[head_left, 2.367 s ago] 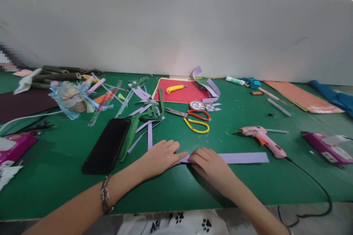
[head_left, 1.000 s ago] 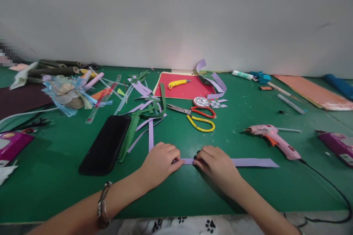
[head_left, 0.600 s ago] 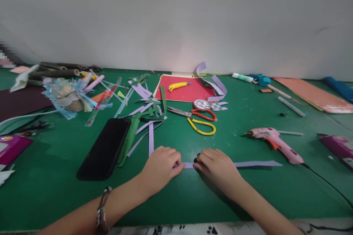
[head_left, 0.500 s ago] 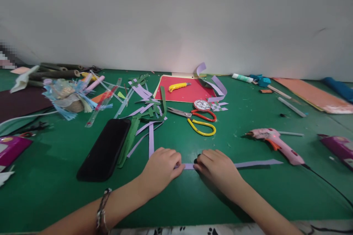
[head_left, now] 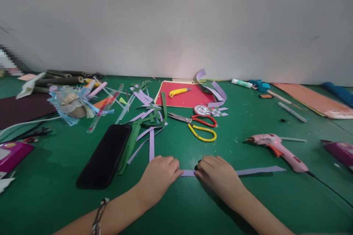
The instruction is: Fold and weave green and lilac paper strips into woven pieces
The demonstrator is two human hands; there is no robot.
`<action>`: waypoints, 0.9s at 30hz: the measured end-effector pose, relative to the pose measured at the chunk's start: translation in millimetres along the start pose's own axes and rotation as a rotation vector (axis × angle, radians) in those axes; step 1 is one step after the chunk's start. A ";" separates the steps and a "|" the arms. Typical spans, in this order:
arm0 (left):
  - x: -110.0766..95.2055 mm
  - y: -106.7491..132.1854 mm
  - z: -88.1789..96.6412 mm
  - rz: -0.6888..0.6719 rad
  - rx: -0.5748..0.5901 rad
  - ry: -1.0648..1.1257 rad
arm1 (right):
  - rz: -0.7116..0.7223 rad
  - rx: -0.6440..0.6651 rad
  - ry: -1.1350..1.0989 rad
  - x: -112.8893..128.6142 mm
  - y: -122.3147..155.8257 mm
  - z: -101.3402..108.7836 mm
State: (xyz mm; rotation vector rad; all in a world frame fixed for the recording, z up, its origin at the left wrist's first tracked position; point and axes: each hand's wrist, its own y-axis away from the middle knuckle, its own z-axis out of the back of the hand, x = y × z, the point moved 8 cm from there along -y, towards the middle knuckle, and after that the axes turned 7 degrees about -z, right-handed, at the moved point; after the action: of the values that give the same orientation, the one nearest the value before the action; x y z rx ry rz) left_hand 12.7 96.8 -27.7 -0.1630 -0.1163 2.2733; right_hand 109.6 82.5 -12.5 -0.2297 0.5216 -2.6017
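Observation:
A narrow purple paper strip (head_left: 260, 171) lies across the green table in front of me. My left hand (head_left: 161, 174) pinches its left part, thumb and fingers closed on it. Close by, my right hand (head_left: 219, 176) is closed on the same strip, and a short stretch shows between the two. The strip's right end runs out past my right hand; its left end is hidden. A small black thing (head_left: 198, 165) shows at my right fingertips. Beyond my hands lie scissors (head_left: 190, 120) with one red and one yellow handle, and more purple and green strips (head_left: 151, 143).
A black phone (head_left: 104, 158) lies to the left. A pink glue gun (head_left: 278, 148) with a cord lies at right. Behind, a yellow cutter (head_left: 179, 92) rests on red paper (head_left: 190, 101), near a round patterned disc (head_left: 202, 110). A white panel (head_left: 176, 29) stands at the back.
The camera view has tilted up slightly, so everything sits a little lower. Both hands stay on the strip; my left thumb has shifted slightly along it.

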 end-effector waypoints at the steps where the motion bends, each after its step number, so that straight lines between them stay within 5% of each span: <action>1: -0.4 -0.9 -1.0 -0.001 0.014 -0.003 | -0.001 -0.001 0.001 -0.1 0.3 -0.1; 12: 8.0 -0.3 -3.8 0.036 0.126 0.177 | -0.022 0.025 0.011 0.1 1.3 -2.7; 21: 0.0 -2.6 -5.9 -0.061 0.161 0.182 | -0.016 0.076 -0.043 10.0 6.8 0.0; 27: 11.2 -1.4 -0.6 0.018 0.075 0.484 | -0.031 0.110 -0.114 12.4 1.0 -3.2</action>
State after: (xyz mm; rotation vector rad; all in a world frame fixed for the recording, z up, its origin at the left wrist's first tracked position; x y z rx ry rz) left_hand 6.7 106.3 -29.0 -0.6672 0.2245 2.1867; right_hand 98.4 76.7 -15.0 -0.3498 0.3368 -2.6190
